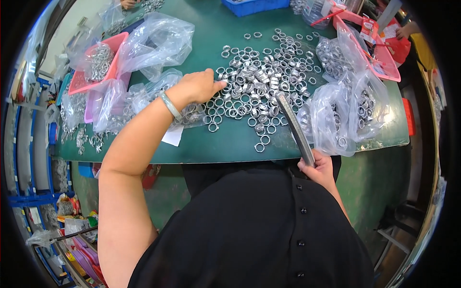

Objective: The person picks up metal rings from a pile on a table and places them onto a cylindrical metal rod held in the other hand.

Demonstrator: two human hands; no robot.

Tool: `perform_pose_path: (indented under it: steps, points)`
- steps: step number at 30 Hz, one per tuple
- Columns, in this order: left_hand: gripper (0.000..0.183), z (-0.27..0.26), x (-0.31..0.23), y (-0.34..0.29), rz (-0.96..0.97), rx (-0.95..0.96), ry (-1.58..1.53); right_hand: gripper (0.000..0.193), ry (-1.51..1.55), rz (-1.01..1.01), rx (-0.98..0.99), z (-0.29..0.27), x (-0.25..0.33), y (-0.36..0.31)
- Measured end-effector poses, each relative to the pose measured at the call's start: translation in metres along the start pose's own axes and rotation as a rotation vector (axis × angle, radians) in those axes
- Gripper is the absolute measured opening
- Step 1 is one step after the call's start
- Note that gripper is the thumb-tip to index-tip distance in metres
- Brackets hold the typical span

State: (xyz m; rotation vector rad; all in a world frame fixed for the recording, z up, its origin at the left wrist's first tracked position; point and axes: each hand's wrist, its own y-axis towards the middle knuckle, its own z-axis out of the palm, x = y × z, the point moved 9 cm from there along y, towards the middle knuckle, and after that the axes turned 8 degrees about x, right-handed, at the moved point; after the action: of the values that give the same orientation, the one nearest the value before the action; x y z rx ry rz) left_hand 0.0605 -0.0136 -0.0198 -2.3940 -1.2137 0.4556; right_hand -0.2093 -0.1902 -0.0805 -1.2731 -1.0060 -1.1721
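Observation:
A wide heap of silver metal rings (261, 81) lies spread over the green table (206, 144). My left hand (200, 86), with a pale bangle (170, 106) on its wrist, is at the heap's left edge. Its fingers are curled in and the thumb points at the rings; whatever they may hold is hidden. In front of my body, at the table's near edge, my right hand (319, 168) is closed around the lower end of a long dark grey bar (297, 128) with a lighter ridged strip along it. The bar slants up and left, its far end over the rings.
Clear plastic bags (331, 113) of rings lie to the right, below a pink tray (386, 65). At left stand a pink basket (116, 53) of metal pieces and a crumpled clear bag (161, 41). A blue tray (254, 6) is at the far edge. Other people's hands show there.

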Motion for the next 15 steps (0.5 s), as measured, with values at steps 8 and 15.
perform_pose_path:
  steps: [8,15]
  points:
    - [0.045,0.018,-0.021,-0.006,0.121,0.120,-0.459,0.009,-0.032,0.010,-0.021,0.000,0.002,0.000]
    - [0.032,0.015,-0.010,-0.033,0.163,0.225,-0.795,0.008,-0.002,0.022,-0.028,-0.001,-0.001,-0.001]
